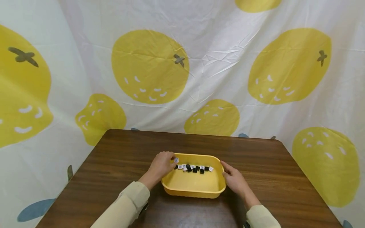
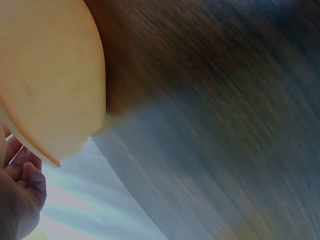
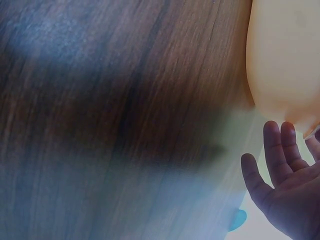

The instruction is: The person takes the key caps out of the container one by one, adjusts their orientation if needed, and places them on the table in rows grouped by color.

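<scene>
A yellow plastic basin (image 1: pixel 194 193) stands on the table, with several small black and white square pieces (image 1: pixel 195 170) in a loose row along its far half. My left hand (image 1: pixel 163 164) is over the basin's left rim, pinching a small white square piece (image 1: pixel 176 160) with a dark printed mark between thumb and fingertips. On the right side, my right hand (image 1: pixel 235 179) holds the basin's rim. Its fingers (image 3: pixel 272 145) reach up to the outer wall in the right wrist view. The left wrist view shows curled fingers (image 2: pixel 32 177) by the rim; the piece is hidden there.
The dark wood table (image 1: pixel 285 177) extends around the basin on all sides. Behind it hangs a white cloth (image 1: pixel 216 60) printed with large yellow lemons, reaching down past the table's far edge.
</scene>
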